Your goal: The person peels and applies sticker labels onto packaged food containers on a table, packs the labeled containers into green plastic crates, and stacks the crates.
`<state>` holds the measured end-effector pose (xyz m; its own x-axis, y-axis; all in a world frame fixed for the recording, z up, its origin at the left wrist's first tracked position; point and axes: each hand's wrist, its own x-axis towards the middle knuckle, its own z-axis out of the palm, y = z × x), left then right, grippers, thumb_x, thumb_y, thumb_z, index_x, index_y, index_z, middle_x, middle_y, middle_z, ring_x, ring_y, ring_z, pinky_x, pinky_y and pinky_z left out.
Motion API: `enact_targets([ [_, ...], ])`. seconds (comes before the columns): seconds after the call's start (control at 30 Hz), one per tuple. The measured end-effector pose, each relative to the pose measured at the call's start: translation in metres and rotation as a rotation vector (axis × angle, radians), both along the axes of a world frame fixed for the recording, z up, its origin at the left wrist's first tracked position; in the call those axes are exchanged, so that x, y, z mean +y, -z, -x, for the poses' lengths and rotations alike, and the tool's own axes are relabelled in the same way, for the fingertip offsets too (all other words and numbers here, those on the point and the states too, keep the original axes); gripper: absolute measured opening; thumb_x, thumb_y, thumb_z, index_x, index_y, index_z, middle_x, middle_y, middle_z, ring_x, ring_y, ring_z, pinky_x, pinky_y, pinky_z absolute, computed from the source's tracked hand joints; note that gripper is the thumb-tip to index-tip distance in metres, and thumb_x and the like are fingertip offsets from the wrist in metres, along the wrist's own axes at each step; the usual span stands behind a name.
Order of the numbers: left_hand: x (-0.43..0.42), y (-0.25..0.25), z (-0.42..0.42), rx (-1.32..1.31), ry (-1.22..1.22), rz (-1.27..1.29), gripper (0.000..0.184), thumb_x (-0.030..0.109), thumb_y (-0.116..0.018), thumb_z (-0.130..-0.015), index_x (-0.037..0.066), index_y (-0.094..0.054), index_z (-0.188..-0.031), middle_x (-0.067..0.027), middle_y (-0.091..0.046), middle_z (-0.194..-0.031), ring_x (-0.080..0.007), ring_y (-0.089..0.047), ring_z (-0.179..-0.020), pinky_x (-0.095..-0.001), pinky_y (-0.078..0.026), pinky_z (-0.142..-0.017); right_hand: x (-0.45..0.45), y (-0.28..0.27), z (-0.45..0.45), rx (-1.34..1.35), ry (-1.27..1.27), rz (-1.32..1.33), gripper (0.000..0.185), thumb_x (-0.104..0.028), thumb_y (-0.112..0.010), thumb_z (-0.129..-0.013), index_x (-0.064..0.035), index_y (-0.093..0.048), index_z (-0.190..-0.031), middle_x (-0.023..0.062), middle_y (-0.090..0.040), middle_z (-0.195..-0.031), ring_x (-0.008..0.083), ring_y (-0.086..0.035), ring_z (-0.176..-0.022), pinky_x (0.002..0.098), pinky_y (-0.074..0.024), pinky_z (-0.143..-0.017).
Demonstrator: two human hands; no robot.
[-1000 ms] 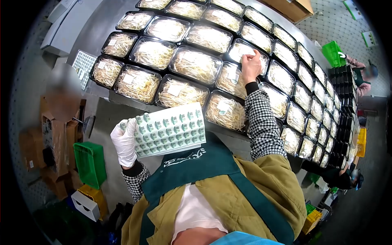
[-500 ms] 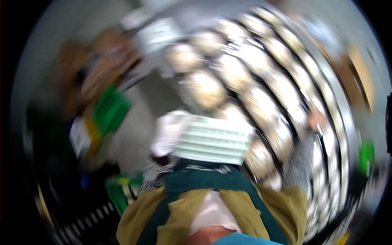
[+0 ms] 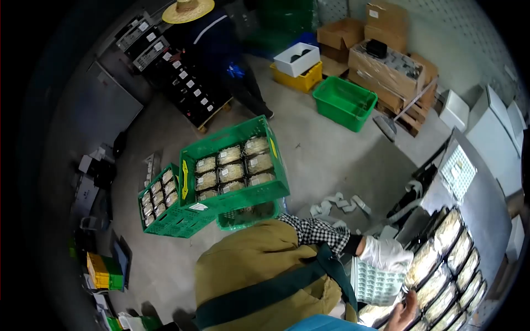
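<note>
My left hand (image 3: 386,254), in a white glove, is closed on the edge of a pale green label sheet (image 3: 379,284) printed in rows. The sheet hangs in front of my apron, beside the table. My right hand (image 3: 403,315), bare, is low in the view just right of the sheet; its visible fingers are apart, and I see nothing clearly held in them. Film-wrapped packs (image 3: 440,285) of pale, stringy food in black trays lie in rows under and beyond this hand.
Another label sheet (image 3: 458,172) lies on the metal table (image 3: 488,190). Green crates (image 3: 234,199) of similar packs stand on the floor at left. Crumpled white strips (image 3: 331,206) lie nearby. A person in a straw hat (image 3: 187,11) stands by stacked black crates (image 3: 190,91).
My view has swung left, bringing the green crates and the other person into sight. My right hand has come from the far packs back near the sheet. My left hand still holds the label sheet.
</note>
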<state>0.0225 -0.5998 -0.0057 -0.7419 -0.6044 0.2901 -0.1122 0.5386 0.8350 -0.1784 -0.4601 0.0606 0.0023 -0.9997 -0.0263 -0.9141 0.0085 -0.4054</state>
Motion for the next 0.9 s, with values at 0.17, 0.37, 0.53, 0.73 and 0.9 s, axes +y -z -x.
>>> enact_targets([
  [0.17,-0.030,0.011,-0.044,0.108,-0.102,0.109,0.023,0.026,-0.060,-0.079,0.004,-0.053,-0.080,-0.0145,-0.054,-0.059,-0.0330,-0.057,-0.056,-0.0409,-0.041,-0.049,-0.042,0.062,-0.047,-0.356,0.103,-0.019,0.023,-0.019,-0.062,-0.088,-0.0002,-0.062,-0.101,0.0119,-0.066,-0.077,0.0190,-0.061,-0.069,0.0303,-0.0481,-0.063],
  [0.37,-0.070,0.008,-0.107,0.120,-0.327,0.410,0.017,0.025,-0.055,-0.081,0.013,-0.053,-0.069,-0.0057,-0.053,-0.066,-0.0254,-0.054,-0.052,-0.0381,-0.041,-0.044,-0.107,0.078,-0.091,-0.515,0.068,0.132,0.017,-0.014,-0.058,-0.090,0.0007,-0.058,-0.080,-0.0006,-0.044,-0.063,0.0061,-0.037,-0.063,0.0226,-0.0319,-0.056],
  [0.53,-0.099,0.008,-0.143,0.272,-0.186,-0.210,0.016,0.013,-0.058,-0.086,0.004,-0.062,-0.098,-0.0064,-0.061,-0.087,-0.0170,-0.060,-0.080,-0.0299,-0.050,-0.069,-0.142,0.052,-0.120,-0.447,0.057,0.080,0.016,-0.012,-0.062,-0.086,0.0020,-0.060,-0.079,0.0068,-0.055,-0.062,0.0108,-0.047,-0.056,0.0254,-0.0373,-0.052],
  [0.73,-0.117,0.002,-0.130,0.197,-0.262,-0.013,0.013,0.011,-0.058,-0.086,0.003,-0.063,-0.096,-0.0140,-0.064,-0.081,-0.0245,-0.064,-0.072,-0.0311,-0.050,-0.063,-0.151,0.022,-0.132,-0.448,0.039,0.251,0.033,-0.016,-0.072,-0.077,0.0003,-0.060,-0.103,0.0127,-0.063,-0.094,0.0235,-0.061,-0.086,0.0318,-0.0485,-0.076],
  [0.9,-0.107,-0.017,-0.086,0.132,-0.204,0.086,0.012,0.014,-0.061,-0.086,0.003,-0.063,-0.086,-0.0178,-0.061,-0.074,-0.0319,-0.062,-0.065,-0.0365,-0.047,-0.054,-0.146,0.008,-0.119,-0.266,0.072,0.468,0.036,-0.009,-0.070,-0.072,-0.0040,-0.059,-0.107,0.0114,-0.059,-0.094,0.0292,-0.058,-0.089,0.0359,-0.0471,-0.077],
])
